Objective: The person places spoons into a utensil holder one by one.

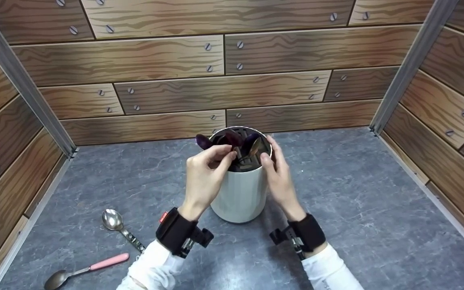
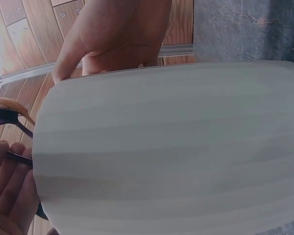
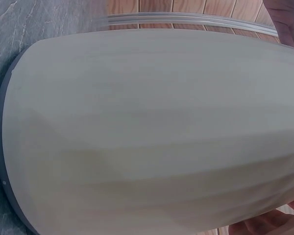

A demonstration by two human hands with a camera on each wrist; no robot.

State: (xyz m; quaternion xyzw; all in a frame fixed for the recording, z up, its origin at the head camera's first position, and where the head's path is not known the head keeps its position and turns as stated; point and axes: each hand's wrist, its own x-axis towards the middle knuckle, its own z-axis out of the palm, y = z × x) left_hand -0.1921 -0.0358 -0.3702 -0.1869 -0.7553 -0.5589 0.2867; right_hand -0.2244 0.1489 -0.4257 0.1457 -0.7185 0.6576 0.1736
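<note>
A white ribbed utensil holder (image 1: 240, 197) with a dark slotted insert stands upright on the grey surface. Several spoons rise from it bowl-up, among them a purple spoon (image 1: 204, 141) and a gold spoon (image 1: 255, 146). My left hand (image 1: 206, 173) is at the holder's left front rim, thumb and fingertips pinching a thin dark handle (image 2: 18, 158) that runs down into the holder. What is at the handle's lower end is hidden. On the other side my right hand (image 1: 280, 177) holds the rim, its thumb over the edge and its fingers along the outer wall.
At the front left lie a silver spoon (image 1: 113, 220) with a patterned handle and a spoon with a pink handle (image 1: 109, 261). Wood-print panels (image 1: 167, 94) wall the grey marbled surface (image 1: 336, 193) at the back and both sides.
</note>
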